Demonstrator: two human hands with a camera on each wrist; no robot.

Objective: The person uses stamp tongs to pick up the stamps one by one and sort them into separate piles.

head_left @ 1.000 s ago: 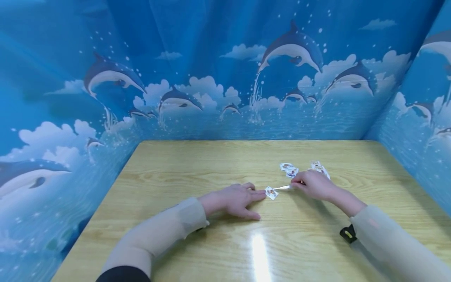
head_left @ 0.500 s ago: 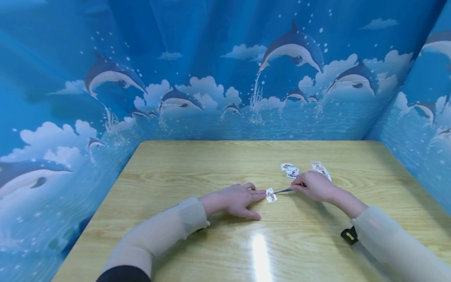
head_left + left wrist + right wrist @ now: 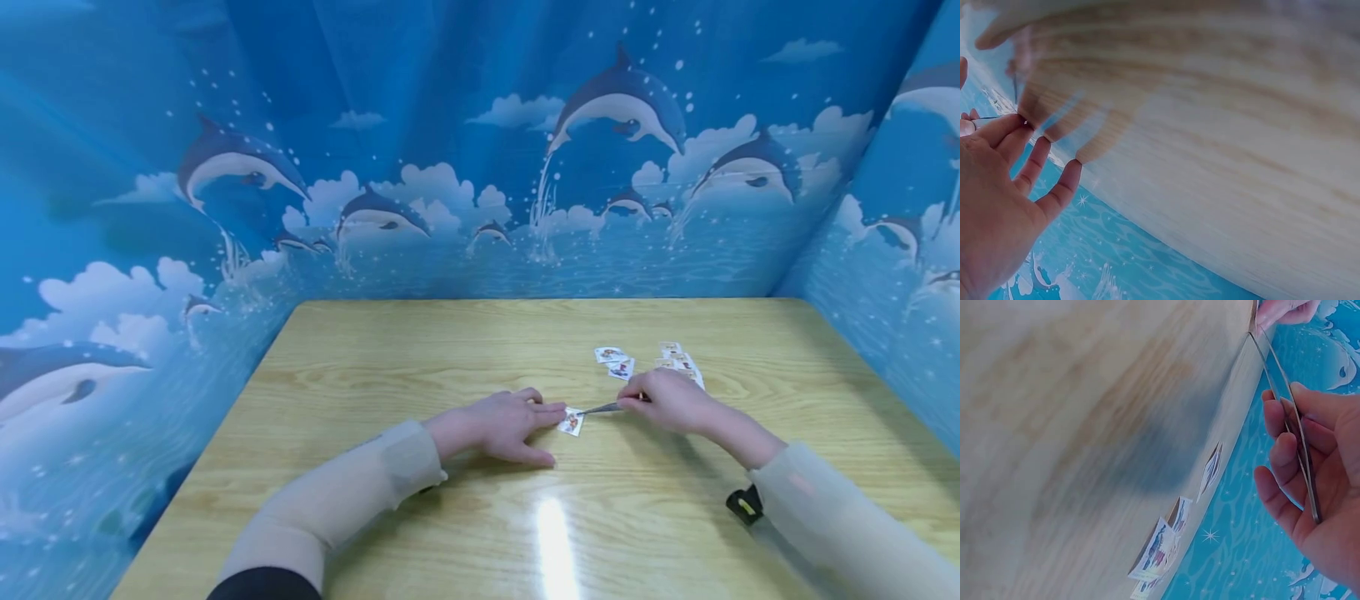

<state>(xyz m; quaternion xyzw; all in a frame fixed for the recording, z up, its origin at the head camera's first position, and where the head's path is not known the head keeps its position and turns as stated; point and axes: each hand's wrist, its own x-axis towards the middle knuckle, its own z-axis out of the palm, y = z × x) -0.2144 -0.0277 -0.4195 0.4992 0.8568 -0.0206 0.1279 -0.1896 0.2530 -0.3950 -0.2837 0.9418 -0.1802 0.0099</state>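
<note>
In the head view my left hand [image 3: 510, 425] rests on the wooden table [image 3: 420, 342], fingers extended, fingertips right at the left edge of a small white picture card [image 3: 572, 422]. My right hand [image 3: 667, 402] pinches metal tweezers [image 3: 602, 408], whose tips reach over the card's upper right part. The right wrist view shows the tweezers [image 3: 1301, 437] between thumb and fingers, their two tips slightly apart beside the left fingertips. In the left wrist view the left hand [image 3: 1004, 194] has its fingers spread against the table surface; the card is hidden there.
Two similar cards [image 3: 610, 354] lie just beyond the right hand. A further group of several cards [image 3: 678, 358] overlaps behind that hand, partly covered by it. Blue dolphin-printed curtains [image 3: 450, 167] enclose the table at the back and sides.
The picture card has turned and shifted slightly toward me and left, under the left fingertips. The tweezer tips have moved slightly down and left with it. The left hand has stayed in place.
</note>
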